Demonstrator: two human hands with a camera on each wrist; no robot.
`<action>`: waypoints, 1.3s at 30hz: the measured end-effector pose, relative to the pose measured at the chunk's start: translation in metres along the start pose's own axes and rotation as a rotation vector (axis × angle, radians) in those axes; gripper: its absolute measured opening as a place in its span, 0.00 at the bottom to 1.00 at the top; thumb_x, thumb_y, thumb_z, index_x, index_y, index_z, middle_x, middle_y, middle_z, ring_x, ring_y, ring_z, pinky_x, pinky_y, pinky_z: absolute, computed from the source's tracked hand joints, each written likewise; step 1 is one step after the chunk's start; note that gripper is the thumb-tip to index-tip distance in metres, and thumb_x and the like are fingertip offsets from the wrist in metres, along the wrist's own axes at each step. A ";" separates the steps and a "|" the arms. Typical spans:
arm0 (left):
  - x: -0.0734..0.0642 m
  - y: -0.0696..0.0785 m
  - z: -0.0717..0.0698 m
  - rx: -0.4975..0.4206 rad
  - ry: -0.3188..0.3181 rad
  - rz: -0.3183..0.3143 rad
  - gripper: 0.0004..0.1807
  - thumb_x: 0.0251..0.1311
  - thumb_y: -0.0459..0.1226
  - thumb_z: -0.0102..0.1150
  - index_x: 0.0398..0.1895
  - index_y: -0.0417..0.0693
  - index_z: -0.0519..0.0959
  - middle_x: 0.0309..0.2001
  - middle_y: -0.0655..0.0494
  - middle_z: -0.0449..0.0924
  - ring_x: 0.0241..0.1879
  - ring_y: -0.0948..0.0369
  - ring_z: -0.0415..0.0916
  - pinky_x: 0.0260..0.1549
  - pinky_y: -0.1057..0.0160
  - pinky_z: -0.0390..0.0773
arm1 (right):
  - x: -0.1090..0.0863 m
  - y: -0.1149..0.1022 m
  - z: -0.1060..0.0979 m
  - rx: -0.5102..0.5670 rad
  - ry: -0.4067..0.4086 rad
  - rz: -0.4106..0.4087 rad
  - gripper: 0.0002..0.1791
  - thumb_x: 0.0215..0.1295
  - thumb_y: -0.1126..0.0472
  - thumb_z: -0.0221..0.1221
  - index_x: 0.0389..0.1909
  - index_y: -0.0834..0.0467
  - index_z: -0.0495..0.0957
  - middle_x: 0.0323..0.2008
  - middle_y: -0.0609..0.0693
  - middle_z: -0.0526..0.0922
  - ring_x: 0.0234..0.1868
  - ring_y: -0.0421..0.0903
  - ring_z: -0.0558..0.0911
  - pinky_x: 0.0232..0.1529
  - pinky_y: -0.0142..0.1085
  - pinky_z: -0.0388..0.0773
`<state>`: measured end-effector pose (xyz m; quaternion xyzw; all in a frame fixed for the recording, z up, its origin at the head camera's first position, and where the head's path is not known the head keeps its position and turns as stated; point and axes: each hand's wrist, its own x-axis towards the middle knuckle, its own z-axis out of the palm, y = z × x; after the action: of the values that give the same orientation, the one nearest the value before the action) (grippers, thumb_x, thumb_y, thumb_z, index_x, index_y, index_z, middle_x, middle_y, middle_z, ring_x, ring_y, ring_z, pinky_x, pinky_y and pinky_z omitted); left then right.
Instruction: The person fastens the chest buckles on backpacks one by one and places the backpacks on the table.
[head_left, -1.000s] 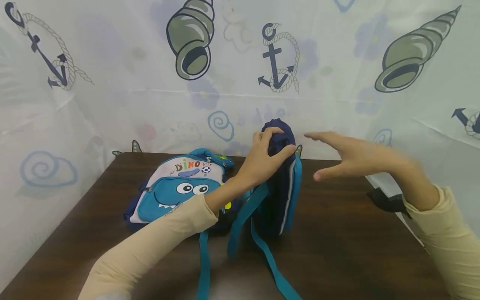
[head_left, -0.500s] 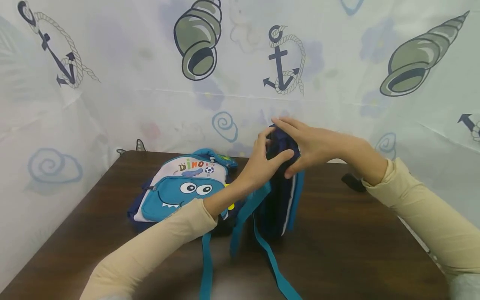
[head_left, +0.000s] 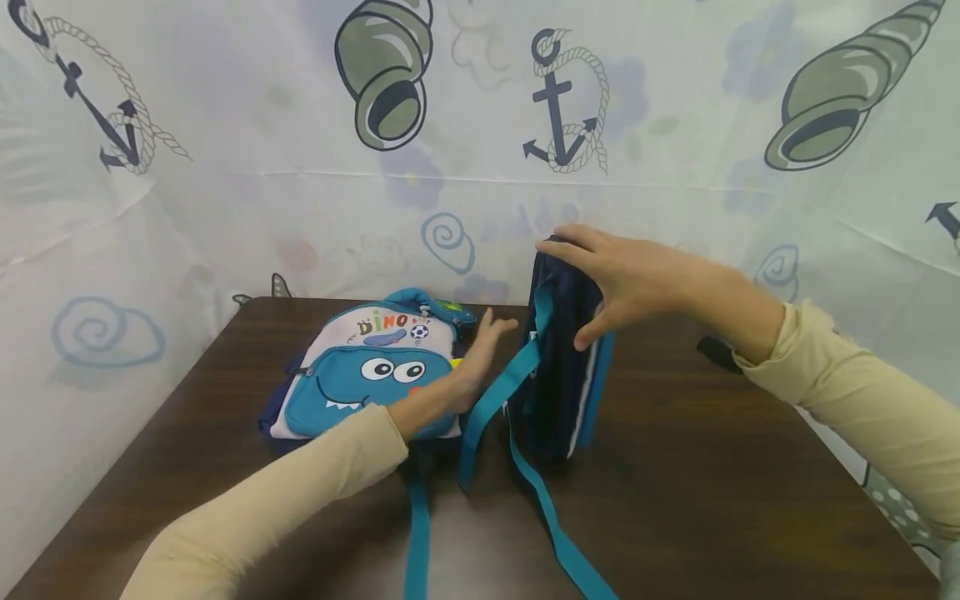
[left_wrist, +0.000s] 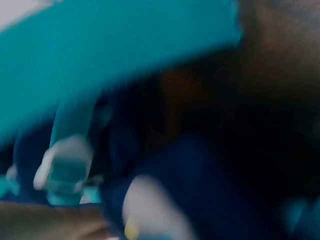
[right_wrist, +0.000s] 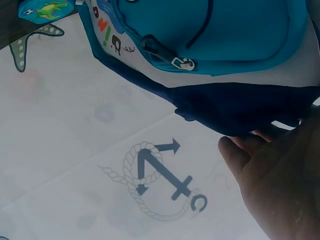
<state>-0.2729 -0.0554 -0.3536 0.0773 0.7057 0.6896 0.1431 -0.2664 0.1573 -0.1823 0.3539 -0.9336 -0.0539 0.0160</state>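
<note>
A navy and teal backpack (head_left: 558, 392) stands on its narrow side at the middle of the table. My right hand (head_left: 637, 279) grips its upper edge, fingers over the top and thumb on the near face. In the right wrist view the fingers curl behind the navy side panel (right_wrist: 240, 107). My left hand (head_left: 474, 362) is between this bag and a second backpack (head_left: 360, 383), its fingers extended and holding nothing. That second bag lies flat with a dinosaur face upward. Close to the left hand runs a teal strap (head_left: 498, 396); the left wrist view is blurred.
Teal straps (head_left: 562, 550) trail across the dark wooden table (head_left: 712, 500) toward the front edge. Behind the table hangs a white cloth (head_left: 300, 233) printed with anchors and shells. A black object (head_left: 720, 354) shows beneath the right forearm.
My right hand came in from the right and took hold of the standing backpack's top. My left hand let go there and moved down and left.
</note>
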 end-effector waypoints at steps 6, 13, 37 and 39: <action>-0.014 -0.023 0.023 0.097 -0.276 -0.010 0.42 0.72 0.52 0.48 0.81 0.63 0.38 0.80 0.48 0.43 0.76 0.43 0.47 0.71 0.33 0.48 | -0.001 -0.002 0.000 0.007 -0.009 -0.014 0.66 0.43 0.33 0.74 0.80 0.43 0.46 0.80 0.56 0.45 0.78 0.61 0.55 0.65 0.61 0.69; -0.019 -0.025 0.056 0.235 -0.242 0.556 0.55 0.55 0.41 0.73 0.78 0.41 0.45 0.78 0.42 0.50 0.74 0.44 0.55 0.71 0.38 0.57 | -0.001 0.001 0.000 -0.021 0.014 -0.038 0.65 0.43 0.34 0.75 0.78 0.48 0.50 0.79 0.58 0.48 0.78 0.62 0.54 0.66 0.61 0.68; -0.027 -0.019 0.070 0.058 -0.118 0.408 0.49 0.54 0.25 0.59 0.77 0.35 0.45 0.76 0.35 0.53 0.73 0.38 0.55 0.72 0.39 0.55 | 0.018 -0.045 -0.012 -0.575 -0.167 -0.092 0.57 0.42 0.25 0.68 0.72 0.49 0.67 0.72 0.62 0.65 0.73 0.65 0.60 0.71 0.56 0.64; -0.026 -0.019 0.071 0.064 -0.127 0.378 0.46 0.55 0.26 0.59 0.77 0.34 0.48 0.75 0.35 0.56 0.72 0.39 0.57 0.72 0.40 0.57 | 0.019 -0.047 -0.011 -0.621 -0.208 -0.055 0.56 0.43 0.23 0.67 0.71 0.49 0.68 0.72 0.62 0.66 0.73 0.66 0.60 0.70 0.55 0.65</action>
<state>-0.2246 0.0031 -0.3702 0.2565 0.6895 0.6753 0.0529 -0.2485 0.1086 -0.1768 0.3497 -0.8593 -0.3724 0.0263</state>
